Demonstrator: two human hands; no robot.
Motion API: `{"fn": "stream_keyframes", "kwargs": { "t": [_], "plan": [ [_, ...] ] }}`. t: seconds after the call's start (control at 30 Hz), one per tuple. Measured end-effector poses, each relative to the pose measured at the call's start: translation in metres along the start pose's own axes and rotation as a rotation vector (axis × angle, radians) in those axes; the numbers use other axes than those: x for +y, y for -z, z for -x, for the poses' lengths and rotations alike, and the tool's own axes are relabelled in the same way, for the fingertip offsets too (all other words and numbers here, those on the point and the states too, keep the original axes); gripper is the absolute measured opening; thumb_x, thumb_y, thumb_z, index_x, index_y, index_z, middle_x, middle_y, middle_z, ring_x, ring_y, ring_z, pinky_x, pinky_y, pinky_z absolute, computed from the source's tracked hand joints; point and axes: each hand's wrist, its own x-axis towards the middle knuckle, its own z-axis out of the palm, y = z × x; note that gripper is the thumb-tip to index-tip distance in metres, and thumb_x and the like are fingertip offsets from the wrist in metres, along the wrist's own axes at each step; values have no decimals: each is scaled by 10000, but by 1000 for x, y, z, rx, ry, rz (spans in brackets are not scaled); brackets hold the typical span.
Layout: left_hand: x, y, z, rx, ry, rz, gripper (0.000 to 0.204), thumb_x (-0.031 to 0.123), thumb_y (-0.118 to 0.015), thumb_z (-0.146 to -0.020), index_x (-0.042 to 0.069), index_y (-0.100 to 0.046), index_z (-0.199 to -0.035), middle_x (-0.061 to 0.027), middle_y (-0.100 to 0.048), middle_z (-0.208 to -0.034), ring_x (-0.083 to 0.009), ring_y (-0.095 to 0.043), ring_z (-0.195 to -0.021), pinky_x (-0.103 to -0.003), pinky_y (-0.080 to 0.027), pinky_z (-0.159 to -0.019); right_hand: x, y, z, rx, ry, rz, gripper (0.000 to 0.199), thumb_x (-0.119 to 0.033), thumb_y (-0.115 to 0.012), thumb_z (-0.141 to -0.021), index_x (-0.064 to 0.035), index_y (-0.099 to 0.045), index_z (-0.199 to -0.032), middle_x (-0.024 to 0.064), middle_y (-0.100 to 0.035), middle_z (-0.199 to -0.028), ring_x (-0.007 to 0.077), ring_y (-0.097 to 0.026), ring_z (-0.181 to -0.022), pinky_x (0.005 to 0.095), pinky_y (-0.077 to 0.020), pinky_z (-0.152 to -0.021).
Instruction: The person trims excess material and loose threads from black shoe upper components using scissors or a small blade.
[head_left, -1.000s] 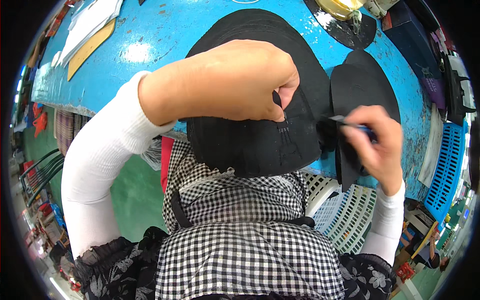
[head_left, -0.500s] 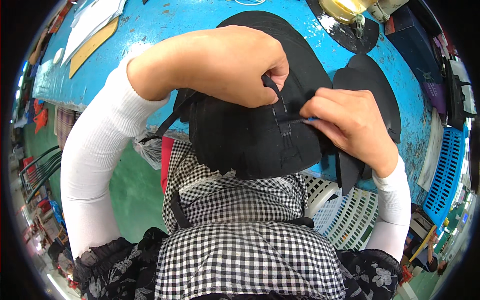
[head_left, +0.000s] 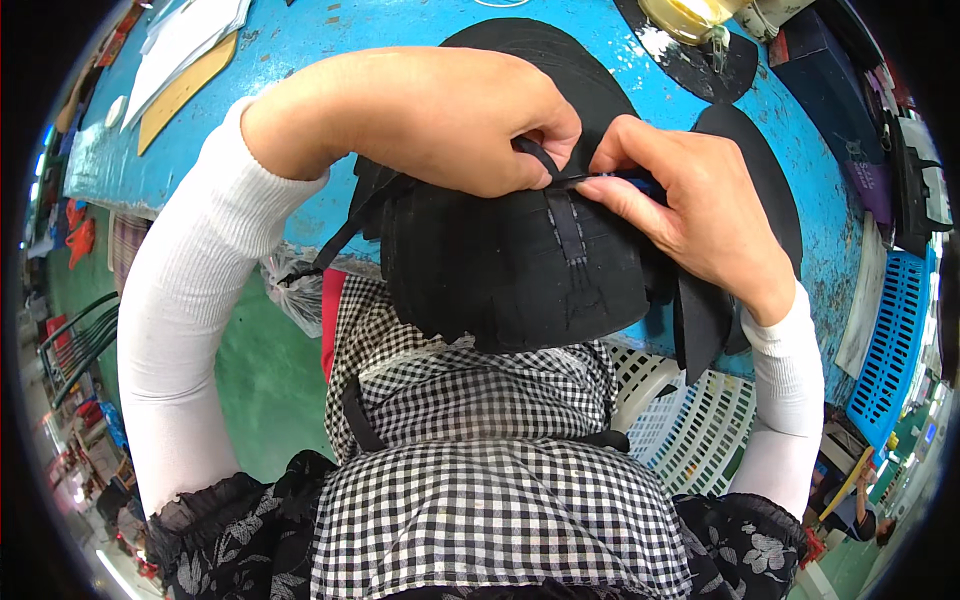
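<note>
In the upper middle of the frame, the left hand (head_left: 450, 120) is arching over a dark workpiece and pinching a narrow black strap (head_left: 538, 153) between thumb and fingers. Just beside it, right of centre, the right hand (head_left: 700, 190) is gripping a slim tool (head_left: 568, 183), mostly hidden by the fingers, whose thin dark end is reaching close to the left thumb; whether the two are touching, one cannot tell. The black rounded panel (head_left: 460, 265) is lying at the centre, below both hands, on a blue table (head_left: 320, 50), its near edge overhanging the checked apron (head_left: 490, 520). More black pieces (head_left: 770, 190) are resting to the right, white papers (head_left: 180, 60) are occupying the upper left, and a blue basket (head_left: 885, 345) is standing at the far right
</note>
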Motion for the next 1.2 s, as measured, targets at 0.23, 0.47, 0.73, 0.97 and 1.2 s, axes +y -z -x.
{"fn": "stream_keyframes", "kwargs": {
  "t": [0.23,0.47,0.73,0.97,1.2],
  "plan": [
    [-22,-10,13,284,-58,443,120,113,-651,-841,18,-599,-891,-2,-474,-620,-86,-463,-615,-251,-383,-584,-32,9,19,31,-24,15,218,-102,-705,-774,-34,-577,-936,82,-650,-861,241,-635,-656,305,-494,-580],
    [0,35,25,683,96,663,155,169,-645,-915,64,-678,-1025,36,-592,-658,-4,-443,-496,-160,-270,-416,-77,-44,25,19,-68,412,311,-96,-670,-752,-7,-594,-1040,147,-679,-1000,179,-627,-582,280,-503,-508],
    [30,27,28,758,82,173,122,113,-608,-922,10,-654,-968,-31,-690,-704,-25,-522,-522,-171,-348,-478,-6,13,69,499,-163,346,285,-98,-462,-964,-47,-628,-1190,117,-649,-1111,191,-616,-1006,309,-476,-881],
    [14,14,16,63,-38,222,117,130,-702,-789,16,-675,-792,-4,-627,-693,-59,-554,-641,-217,-432,-589,62,50,174,791,-950,-561,366,-216,-487,-996,-9,-527,-1294,66,-590,-1115,84,-556,-788,199,-438,-677],
    [13,-9,0,-14,36,154,117,150,-703,-750,46,-711,-804,-55,-658,-679,-152,-619,-636,-299,-478,-608,37,46,153,688,-767,-719,214,-181,-461,-1014,-33,-491,-1164,-14,-478,-752,-9,-297,-463,162,-219,-409]
  ]
}}
